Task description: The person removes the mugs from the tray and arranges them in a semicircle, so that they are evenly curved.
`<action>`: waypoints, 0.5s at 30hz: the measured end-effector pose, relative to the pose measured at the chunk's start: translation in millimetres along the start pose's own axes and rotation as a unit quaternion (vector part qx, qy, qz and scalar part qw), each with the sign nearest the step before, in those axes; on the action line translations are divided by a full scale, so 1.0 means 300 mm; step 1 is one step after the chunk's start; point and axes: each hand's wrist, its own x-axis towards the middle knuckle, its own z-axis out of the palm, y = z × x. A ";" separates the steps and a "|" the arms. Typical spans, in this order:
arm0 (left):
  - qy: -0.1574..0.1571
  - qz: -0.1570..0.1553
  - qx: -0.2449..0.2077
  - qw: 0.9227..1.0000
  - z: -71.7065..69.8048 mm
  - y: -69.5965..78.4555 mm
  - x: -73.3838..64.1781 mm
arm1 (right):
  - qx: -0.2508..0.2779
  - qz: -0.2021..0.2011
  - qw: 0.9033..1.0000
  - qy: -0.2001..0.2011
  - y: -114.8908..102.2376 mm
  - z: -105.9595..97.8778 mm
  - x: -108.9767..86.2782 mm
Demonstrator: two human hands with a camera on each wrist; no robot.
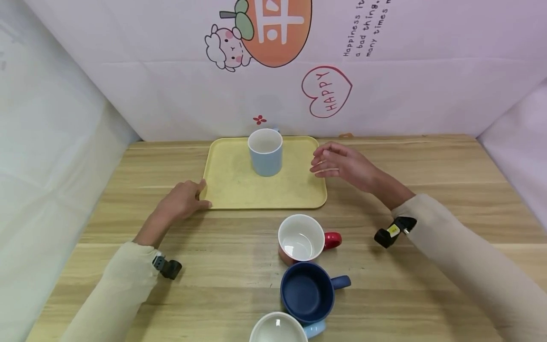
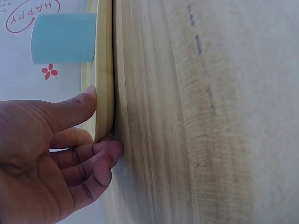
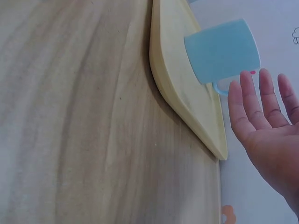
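Note:
A light blue mug [image 1: 267, 159] stands upright on a yellow tray [image 1: 231, 190], its handle turned toward the back wall. My left hand [image 1: 181, 199] grips the tray's front left corner. In the left wrist view the thumb [image 2: 77, 109] lies over the rim and the other fingers curl against the underside. Over the tray's right edge hovers my right hand [image 1: 344, 166], its fingers loosely extended and holding nothing. In the right wrist view, that hand's fingers [image 3: 252, 105] appear beside the mug [image 3: 222, 52], with the palm showing.
In front of the tray, three mugs form a rough line: one white inside with a red handle [image 1: 301, 237], a dark blue one [image 1: 306, 292], and a white-lined one with a light blue handle [image 1: 278, 330], cut by the frame. A printed white cloth [image 1: 171, 95] hangs behind the wooden table [image 1: 222, 266].

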 end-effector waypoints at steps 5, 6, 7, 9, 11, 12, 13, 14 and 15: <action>0.002 -0.005 0.000 1.000 0.001 -0.002 -0.002 | 0.023 -0.005 1.000 -0.006 0.009 -0.015 0.026; 0.002 -0.005 -0.001 1.000 0.000 -0.002 -0.003 | 0.023 -0.003 1.000 -0.005 0.009 -0.018 0.034; 0.003 -0.006 -0.002 1.000 -0.002 -0.001 -0.004 | 0.018 0.000 1.000 -0.004 0.009 -0.020 0.043; 0.003 -0.007 -0.003 1.000 -0.004 -0.002 -0.005 | 0.008 0.009 1.000 0.002 0.008 -0.023 0.059; 0.003 -0.005 -0.004 1.000 -0.004 -0.002 -0.003 | 0.000 0.020 1.000 0.008 0.005 -0.025 0.075; 0.002 -0.006 -0.005 1.000 -0.004 -0.002 -0.001 | -0.002 0.027 1.000 0.011 0.005 -0.026 0.082; 0.001 -0.007 -0.005 1.000 -0.003 -0.003 0.001 | -0.005 0.031 0.999 0.012 0.004 -0.027 0.088; 0.000 -0.008 -0.005 1.000 -0.001 -0.003 0.003 | -0.007 0.035 0.999 0.015 0.005 -0.028 0.094; 0.000 -0.008 -0.005 1.000 0.000 -0.004 0.005 | -0.007 0.038 0.999 0.017 0.005 -0.028 0.100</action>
